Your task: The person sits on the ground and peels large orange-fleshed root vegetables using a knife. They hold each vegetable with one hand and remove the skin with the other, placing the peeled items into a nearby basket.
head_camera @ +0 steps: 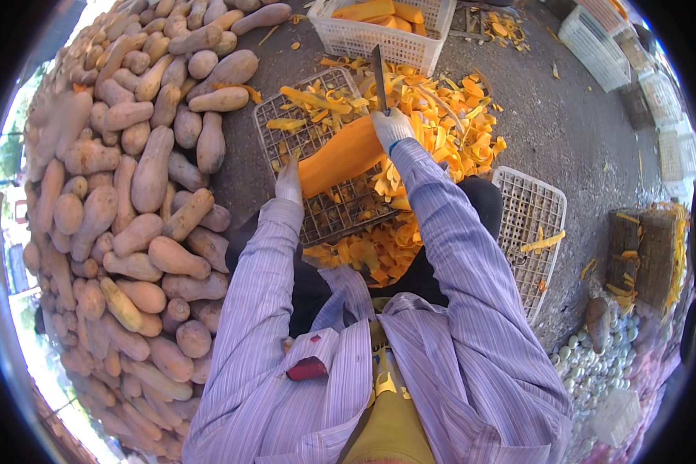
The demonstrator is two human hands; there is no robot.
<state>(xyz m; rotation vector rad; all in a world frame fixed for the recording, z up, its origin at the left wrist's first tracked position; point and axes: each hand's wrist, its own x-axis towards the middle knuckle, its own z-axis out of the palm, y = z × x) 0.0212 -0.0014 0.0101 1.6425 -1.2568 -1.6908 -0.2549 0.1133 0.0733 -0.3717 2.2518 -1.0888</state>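
Note:
A large peeled orange squash (342, 153) lies slanted over an upturned plastic crate (348, 209) before me. My left hand (289, 181), in a pale glove, grips its left end. At its upper right end my right hand (392, 126), gloved too, holds a knife (379, 78) by the handle, the long blade pointing away from me. Whether the blade touches the squash cannot be told. Orange peelings (452, 116) are heaped behind and right of the squash, and more peelings (377, 246) lie between the crate and my lap.
Unpeeled squashes (151, 168) form a big pile on the left. A white crate (377, 43) with peeled pieces stands at the top. Another crate (530, 232) lies to my right. A peel-strewn block-shaped object (649, 255), stacked crates (597, 49) and round pale items (606, 348) are farther right.

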